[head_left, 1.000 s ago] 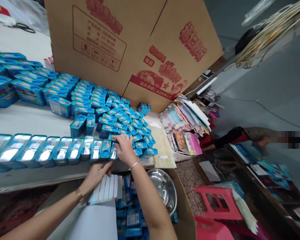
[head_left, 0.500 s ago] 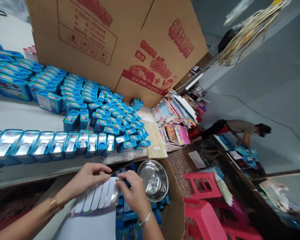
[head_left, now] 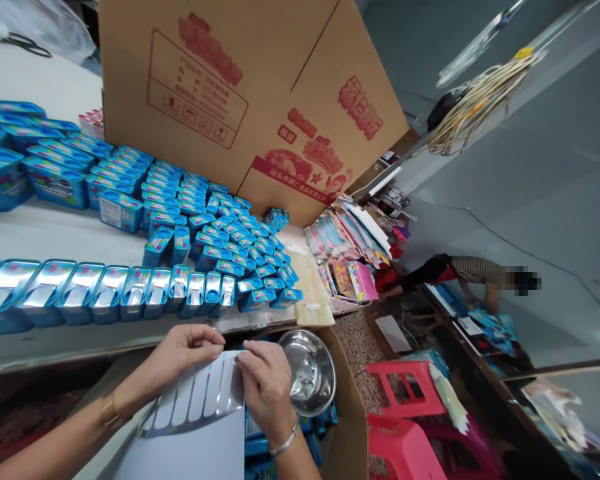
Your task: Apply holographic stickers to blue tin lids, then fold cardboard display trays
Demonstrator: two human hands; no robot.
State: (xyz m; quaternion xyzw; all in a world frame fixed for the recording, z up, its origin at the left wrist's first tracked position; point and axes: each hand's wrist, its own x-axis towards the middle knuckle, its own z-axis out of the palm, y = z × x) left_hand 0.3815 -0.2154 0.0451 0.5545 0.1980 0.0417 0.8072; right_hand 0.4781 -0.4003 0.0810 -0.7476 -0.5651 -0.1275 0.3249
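My left hand (head_left: 187, 353) is closed in a pinch at the upper edge of a sticker sheet (head_left: 195, 399). My right hand (head_left: 270, 377) pinches the same sheet at its upper right corner. The sheet has a row of long white rounded shapes bordered by shiny film, with plain white paper below. Beyond the hands, a row of blue boxes (head_left: 133, 293) with shiny silver tops lines the front edge of the white table (head_left: 105, 248). Under and beside my right hand, more blue boxes (head_left: 260, 447) lie in a cardboard carton (head_left: 353, 407).
A steel bowl (head_left: 307, 373) sits on the carton's contents. Behind the many blue boxes (head_left: 225, 233) stands a large cardboard box (head_left: 250, 100). Pink plastic stools (head_left: 405, 440) are at the right. A person (head_left: 475, 270) works at another table. Scissors (head_left: 27, 43) lie at far left.
The view has tilted and shifted slightly, so the boxes appear a little lower and further right. My right hand and the sheet's corner sit slightly further right; both hands keep their pinch.
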